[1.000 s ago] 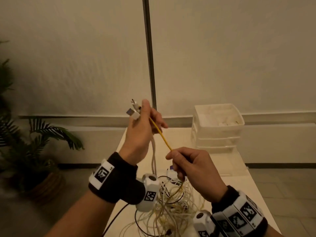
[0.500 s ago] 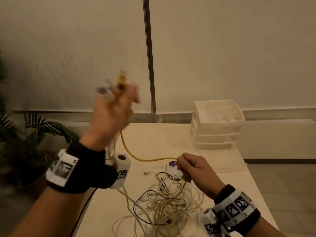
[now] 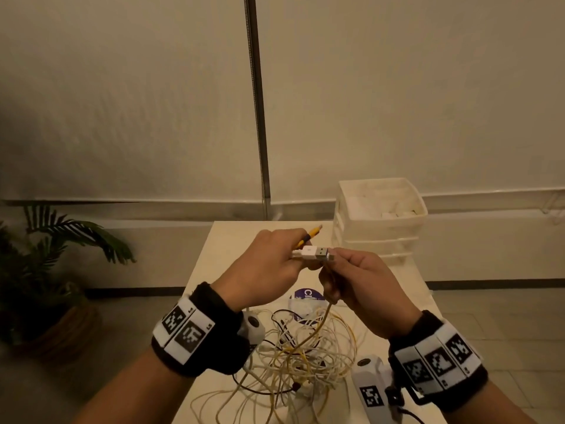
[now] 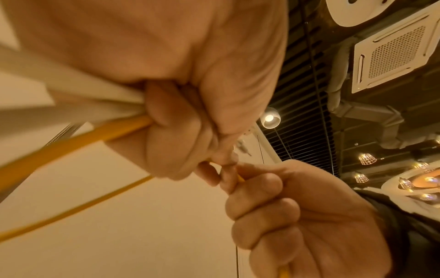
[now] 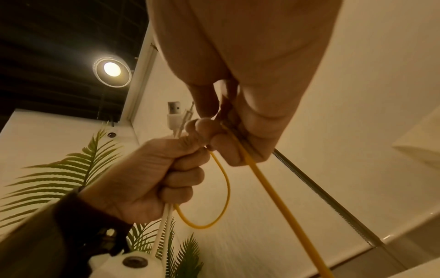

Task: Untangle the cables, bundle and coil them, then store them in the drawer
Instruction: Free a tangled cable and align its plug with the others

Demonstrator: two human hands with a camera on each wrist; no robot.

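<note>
A tangle of white, yellow and black cables (image 3: 302, 353) lies on the table (image 3: 232, 249) below my hands. My left hand (image 3: 269, 267) grips a bunch of cable ends: a white USB plug (image 3: 316, 253) (image 5: 173, 114) and a yellow plug (image 3: 312, 233) stick out past its fingers. The yellow cable (image 5: 269, 188) (image 4: 71, 144) loops down from the left hand and back up into my right hand (image 3: 357, 280), which pinches it just beside the left fingers. From there it drops into the tangle.
A white stack of plastic drawers (image 3: 380, 218) stands at the table's back right, its top tray holding pale items. A purple-and-white round packet (image 3: 305, 296) lies under the cables. A potted palm (image 3: 55, 261) stands on the floor at left.
My left hand, raised high to the left half a second ago, has come down and right to meet the right hand. The right hand has risen from the tangle, still on the yellow cable.
</note>
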